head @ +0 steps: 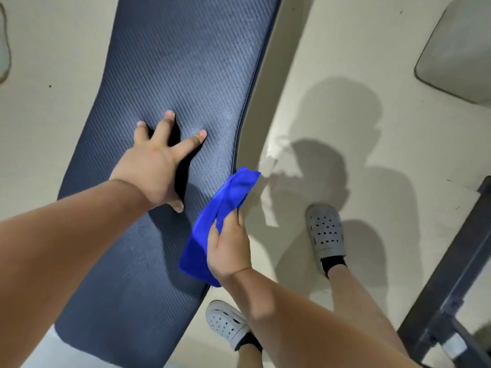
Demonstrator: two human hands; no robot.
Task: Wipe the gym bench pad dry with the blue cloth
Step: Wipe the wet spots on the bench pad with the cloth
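Observation:
The gym bench pad point(170, 62) is long, dark blue-grey and ribbed, running from the bottom left up to the top middle. My left hand point(156, 166) rests flat on its middle with the fingers spread, holding nothing. My right hand point(228, 248) grips the bunched blue cloth point(220, 208) at the pad's right edge. The cloth lies partly on the pad and sticks out past the edge over the floor. A few faint wet-looking marks show on the pad near my left forearm.
Pale floor point(345, 62) surrounds the bench. My two feet in grey perforated clogs point(325, 229) stand to the right of the pad. A dark metal frame point(451, 288) runs along the lower right. A grey padded object point(457, 49) sits at the top right.

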